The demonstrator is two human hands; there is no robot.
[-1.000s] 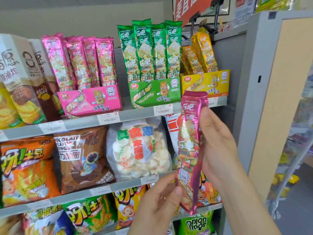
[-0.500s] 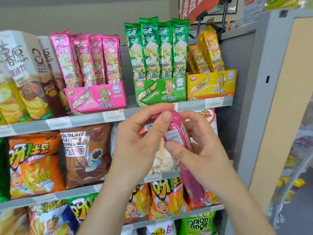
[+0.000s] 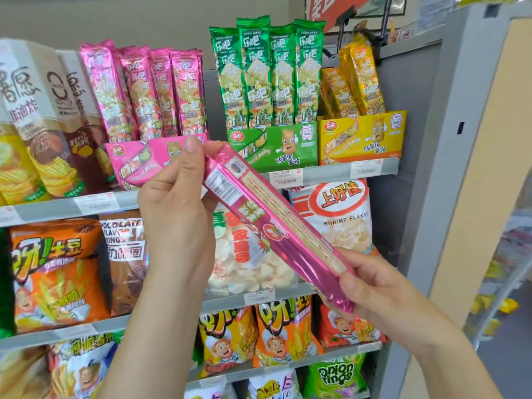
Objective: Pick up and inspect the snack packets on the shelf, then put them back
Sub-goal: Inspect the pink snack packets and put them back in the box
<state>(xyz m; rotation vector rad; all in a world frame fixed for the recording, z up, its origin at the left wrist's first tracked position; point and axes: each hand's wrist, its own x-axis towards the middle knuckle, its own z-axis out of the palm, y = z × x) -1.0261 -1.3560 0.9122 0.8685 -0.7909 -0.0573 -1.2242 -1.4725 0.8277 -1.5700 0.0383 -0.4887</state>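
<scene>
A long pink snack packet point(image 3: 276, 226) lies slanted in front of the shelves, its printed back side facing me. My left hand point(image 3: 178, 203) grips its upper end, thumb and fingers curled round it. My right hand point(image 3: 371, 286) holds the lower end between thumb and fingers. More pink packets point(image 3: 149, 90) stand upright in a pink display box point(image 3: 138, 162) on the top shelf point(image 3: 325, 172), just behind my left hand.
Green packets point(image 3: 267, 73) in a green box and yellow packets point(image 3: 357, 79) in a yellow box stand right of the pink ones. Chip bags fill the lower shelves; a shrimp flakes bag point(image 3: 342, 214) hangs behind the packet. A grey upright panel point(image 3: 449, 139) bounds the shelf's right side.
The packet has been turned from upright, front side out, to slanted with its back showing. My left hand moved from its bottom end up to its top end; my right hand now holds the bottom.
</scene>
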